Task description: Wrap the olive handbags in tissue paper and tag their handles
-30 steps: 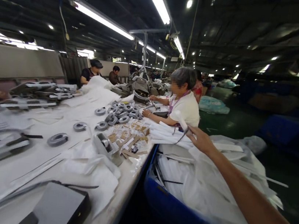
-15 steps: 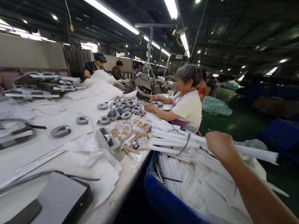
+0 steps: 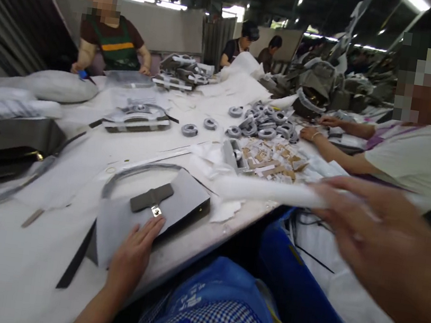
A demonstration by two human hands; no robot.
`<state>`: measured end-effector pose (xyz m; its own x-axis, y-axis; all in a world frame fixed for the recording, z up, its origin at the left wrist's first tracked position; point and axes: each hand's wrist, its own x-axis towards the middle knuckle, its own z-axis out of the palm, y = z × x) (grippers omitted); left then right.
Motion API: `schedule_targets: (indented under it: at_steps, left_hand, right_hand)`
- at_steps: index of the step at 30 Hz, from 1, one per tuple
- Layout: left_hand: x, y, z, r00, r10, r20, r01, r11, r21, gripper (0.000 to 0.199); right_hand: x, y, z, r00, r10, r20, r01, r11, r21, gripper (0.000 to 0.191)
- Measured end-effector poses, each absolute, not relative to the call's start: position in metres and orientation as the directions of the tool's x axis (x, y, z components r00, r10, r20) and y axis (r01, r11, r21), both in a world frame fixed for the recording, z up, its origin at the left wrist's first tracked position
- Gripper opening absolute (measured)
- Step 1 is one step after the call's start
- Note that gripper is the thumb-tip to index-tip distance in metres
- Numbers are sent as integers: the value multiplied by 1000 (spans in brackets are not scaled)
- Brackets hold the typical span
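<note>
On the table in front of me lies a dark grey handbag, with a pale sheet over its front, a curved wrapped handle and a tab with a gold-coloured clasp. My left hand rests on the bag, fingers stretched out and touching it just below the clasp. At the right, my right hand is closed on one end of a white foam strip. The strip points left over the table edge, beyond the bag's right corner. Motion blurs the strip and right hand.
Grey wrapped rolls are heaped mid-table, beside cardboard and paper scraps. More bags lie at the left. A blue bin of white material stands by the table edge. Co-workers sit or stand opposite and at the right.
My view has swung left and down. My right hand has left the white strips over the bin, bringing one strip towards the table. My left hand has come into view on the handbag.
</note>
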<state>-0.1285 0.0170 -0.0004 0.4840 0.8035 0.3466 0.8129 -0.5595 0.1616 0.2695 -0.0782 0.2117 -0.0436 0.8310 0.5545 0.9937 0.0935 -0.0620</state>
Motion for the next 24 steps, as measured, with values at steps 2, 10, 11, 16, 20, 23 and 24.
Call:
schedule_targets:
  at_steps: [2,10,11,16,20,23,24]
  left_hand:
    - [-130,20,15,450,863,232,834,-498,236,59]
    - [-144,50,62,561,828,-18,735,-488,471,42]
    - [-144,53,64,577,817,-28,726,-496,477,42]
    - [-148,52,68,626,779,-32,704,-547,452,46]
    - [-153,43,55,646,762,31,704,-612,361,69]
    - [-153,37,35,650,749,130,708,-659,255,72]
    - [-152,35,28,648,743,170,713,-669,211,70]
  right_hand:
    - [217,-56,182,-385,760,524,901,433,34,35]
    - [103,-8,58,-688,596,413,649,761,-17,24]
    - [94,-4,49,-683,583,439,646,763,-9,24]
    - [65,16,23,-590,570,572,707,707,24,20]
    - [63,26,5,-541,529,654,702,713,4,18]
    - [70,28,2,-572,507,645,670,742,11,16]
    - [74,28,6,-604,487,630,642,767,22,15]
